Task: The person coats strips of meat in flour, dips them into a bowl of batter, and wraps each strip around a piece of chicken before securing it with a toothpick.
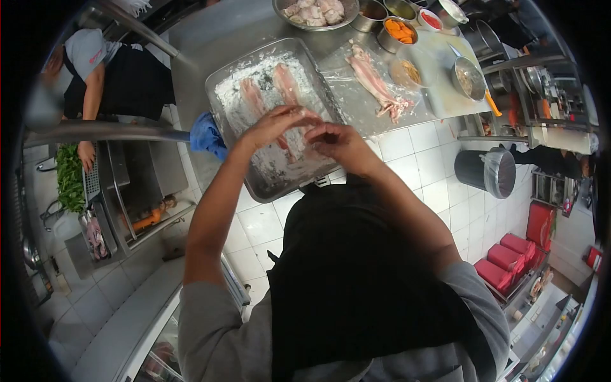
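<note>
Both my hands hover above a deep metal tray (212,95) spread with white flour (232,79). Long pieces of raw meat (286,84) lie in the flour, one of them partly hidden under my hands. My left hand (277,125) reaches in from the left, its fingers extended and bent to the right, with nothing visible in them. My right hand (344,148) is close beside it, fingers curled in toward the thumb; whatever may be inside the curl is hidden. Right of the tray, a long raw meat piece (372,79) rests on a plastic-covered surface.
At the back stand a bowl of raw meat (315,13), a container of orange pieces (399,30) and a small pan (469,77). A blue cloth (209,135) hangs by the tray. A bin (487,172) is on the right; a co-worker (121,76) stands left near leafy greens (71,178).
</note>
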